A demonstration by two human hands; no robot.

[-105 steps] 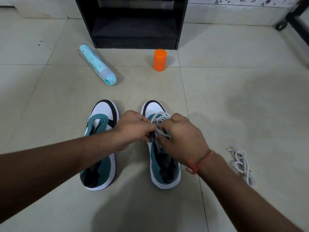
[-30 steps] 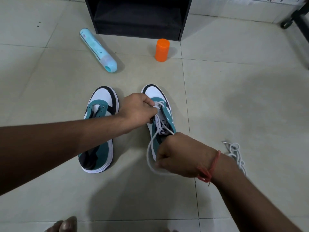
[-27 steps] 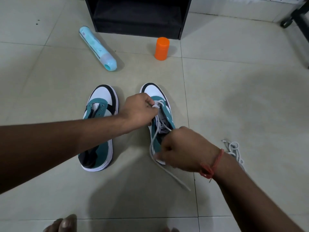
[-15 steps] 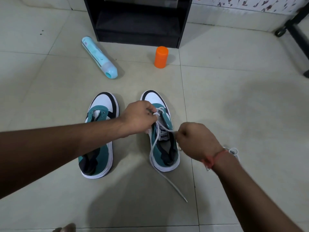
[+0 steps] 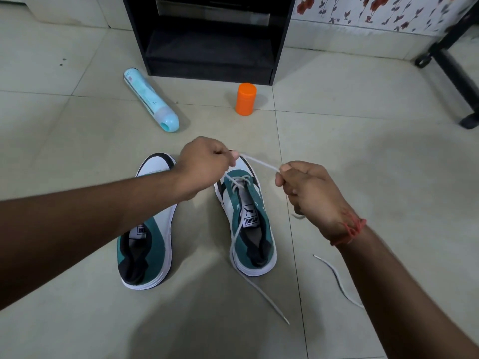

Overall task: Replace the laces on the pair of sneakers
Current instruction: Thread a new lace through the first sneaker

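Raised now, both hands' fingers [image 5: 281, 169] pinch the lace [image 5: 260, 163] stretched taut between them.

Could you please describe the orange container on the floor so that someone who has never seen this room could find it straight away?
Look for the black cabinet against the far wall; the orange container stands upright on the floor tiles just in front of its right corner. Its neighbour, the pale blue bottle, lies on its side to the left, whereas this one is short, plain and bright orange.

A woven cloth lace [image 5: 260, 164] is pinched between the fingers; matt suede-like teal cloth is seen on the sneaker [image 5: 248, 218] below.
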